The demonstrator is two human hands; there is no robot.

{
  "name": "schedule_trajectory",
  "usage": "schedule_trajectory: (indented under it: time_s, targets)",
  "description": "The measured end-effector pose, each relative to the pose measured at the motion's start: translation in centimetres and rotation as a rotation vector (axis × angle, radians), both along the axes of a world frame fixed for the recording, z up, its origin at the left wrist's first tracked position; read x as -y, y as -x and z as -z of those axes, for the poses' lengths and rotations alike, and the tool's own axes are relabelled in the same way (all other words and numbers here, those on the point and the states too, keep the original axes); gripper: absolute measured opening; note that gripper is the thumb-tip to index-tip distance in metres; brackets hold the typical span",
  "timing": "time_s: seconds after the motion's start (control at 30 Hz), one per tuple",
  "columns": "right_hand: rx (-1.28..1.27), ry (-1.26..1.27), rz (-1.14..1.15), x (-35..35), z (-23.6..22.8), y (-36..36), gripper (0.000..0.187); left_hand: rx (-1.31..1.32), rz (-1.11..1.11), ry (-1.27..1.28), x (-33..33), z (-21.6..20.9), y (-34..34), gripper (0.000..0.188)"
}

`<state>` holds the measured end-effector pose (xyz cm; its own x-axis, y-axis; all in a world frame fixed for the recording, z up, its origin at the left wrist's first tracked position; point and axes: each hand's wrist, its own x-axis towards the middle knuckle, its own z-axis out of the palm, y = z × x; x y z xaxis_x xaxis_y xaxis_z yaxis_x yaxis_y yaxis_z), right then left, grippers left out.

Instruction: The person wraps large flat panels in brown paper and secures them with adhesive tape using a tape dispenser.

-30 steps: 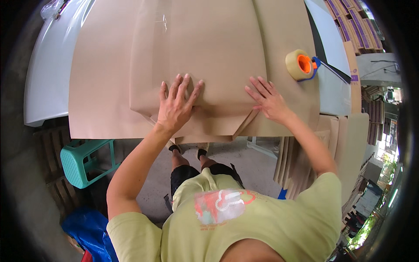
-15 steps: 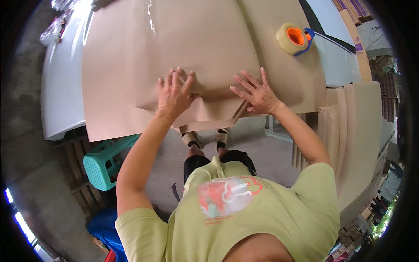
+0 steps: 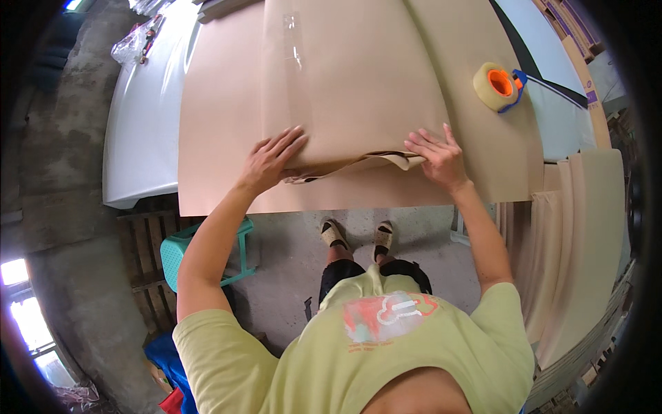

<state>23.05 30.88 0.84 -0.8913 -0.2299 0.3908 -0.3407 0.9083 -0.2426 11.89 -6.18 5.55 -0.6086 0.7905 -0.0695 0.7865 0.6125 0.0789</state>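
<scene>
A large flat bundle wrapped in brown paper (image 3: 352, 90) lies on the table, its near end creased into a narrow, partly gaping fold. At the left end of that fold is my left hand (image 3: 270, 160), fingers stretched over the top and thumb down at the paper's edge. My right hand (image 3: 440, 157) grips the fold's right corner, with one finger raised and the thumb partly hidden. A strip of clear tape (image 3: 292, 43) runs along the bundle's upper left. What is inside the paper is hidden.
A tape dispenser (image 3: 498, 85) with an orange core lies right of the bundle. Folded brown sheets (image 3: 579, 228) stand at the right. A green plastic stool (image 3: 181, 254) is below left. A glossy white panel (image 3: 141, 131) lies left of the paper, with clear plastic (image 3: 131, 47) on it.
Both hands have shifted from resting spread on the bundle to the ends of its near edge. The loose flap that hung toward me is now folded in. The view has shifted slightly.
</scene>
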Motion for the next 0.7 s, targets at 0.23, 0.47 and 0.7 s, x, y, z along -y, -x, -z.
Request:
schedule_trajectory:
  time_s: [0.23,0.47,0.7]
  targets:
    - [0.253,0.039,0.049,-0.1,-1.5,1.0,0.032,-0.078,-0.024,0.054,2.8,2.2,-0.7,0.079]
    - [0.21,0.18,0.159,0.0,-1.6,1.4,0.016,0.218,-0.039,-0.265,0.6,0.3,-4.4,0.07]
    - [0.337,0.28,0.339,0.5,-4.0,2.1,0.018,-0.19,-0.5,-0.763,-4.0,4.2,-2.4,0.01]
